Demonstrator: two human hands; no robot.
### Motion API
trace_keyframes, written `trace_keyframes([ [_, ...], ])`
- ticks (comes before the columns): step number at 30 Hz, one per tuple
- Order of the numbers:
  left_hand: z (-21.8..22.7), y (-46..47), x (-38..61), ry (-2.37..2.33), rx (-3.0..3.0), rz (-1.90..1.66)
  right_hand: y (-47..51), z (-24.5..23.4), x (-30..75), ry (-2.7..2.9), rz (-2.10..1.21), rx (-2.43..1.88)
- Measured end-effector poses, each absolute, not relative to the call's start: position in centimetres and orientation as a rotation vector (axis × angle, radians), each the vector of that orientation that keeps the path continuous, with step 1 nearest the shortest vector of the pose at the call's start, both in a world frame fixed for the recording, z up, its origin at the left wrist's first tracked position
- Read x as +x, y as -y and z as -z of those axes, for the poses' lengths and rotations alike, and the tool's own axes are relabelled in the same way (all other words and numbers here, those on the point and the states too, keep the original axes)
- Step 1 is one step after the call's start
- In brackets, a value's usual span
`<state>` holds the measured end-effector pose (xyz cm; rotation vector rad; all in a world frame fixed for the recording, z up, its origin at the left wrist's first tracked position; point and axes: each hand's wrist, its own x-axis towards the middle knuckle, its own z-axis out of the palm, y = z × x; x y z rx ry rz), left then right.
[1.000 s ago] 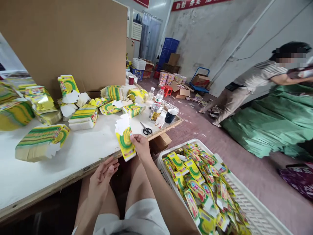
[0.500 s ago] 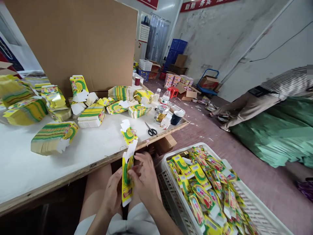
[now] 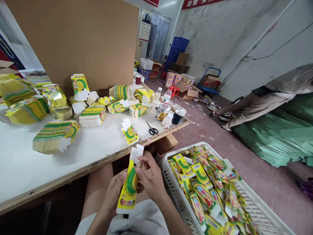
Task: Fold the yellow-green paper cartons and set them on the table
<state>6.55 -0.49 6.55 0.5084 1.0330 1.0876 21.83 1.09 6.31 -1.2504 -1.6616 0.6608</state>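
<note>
Over my lap I hold a small yellow and green printed carton (image 3: pixel 129 187), its white end flap (image 3: pixel 136 154) standing up at the top. My left hand (image 3: pixel 114 191) is closed on the carton's left edge, thumb on the front panel. On the other side, my right hand (image 3: pixel 150 176) pinches the upper right edge near the flap; some fingertips are hidden behind the card. Past my hands, a similar carton (image 3: pixel 130 133) with raised white flaps lies near the edge of the white table (image 3: pixel 97 147).
Scissors (image 3: pixel 152 128), a dark mug (image 3: pixel 177 117) and a glass jar (image 3: pixel 162 111) stand or lie near the table's corner. Bundled flat cartons (image 3: pixel 55 138) cover the left side. At my right is a white basket (image 3: pixel 205 147) of filled-looking cartons. A person (image 3: pixel 271 88) bends at far right.
The carton in my hands has turned so its broad front faces me more, and its lower end has swung left. My right hand has moved slightly right along with the flap.
</note>
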Motion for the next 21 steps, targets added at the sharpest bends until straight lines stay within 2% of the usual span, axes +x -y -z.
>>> trace_keyframes([
  [3,-6.3,0.2,7.2,-1.040,0.547,-1.079,-0.9,-6.1,21.9,1.543,-0.662,-1.295],
  [9,-4.2,0.0,7.6,-0.984,0.645,-1.135,-0.5,-4.7,21.2,1.405,-1.025,-1.348],
  [13,-3.3,-0.1,7.5,-1.002,0.829,-1.168,-0.5,-4.4,21.5,1.330,-0.981,-1.348],
  [17,-4.0,-0.1,6.8,-0.997,1.009,-1.183,-0.5,-5.1,22.6,1.356,-0.988,-1.183],
  [21,-5.4,0.1,5.9,-0.909,1.074,-0.994,-0.4,-5.5,24.0,1.455,-1.108,-1.087],
])
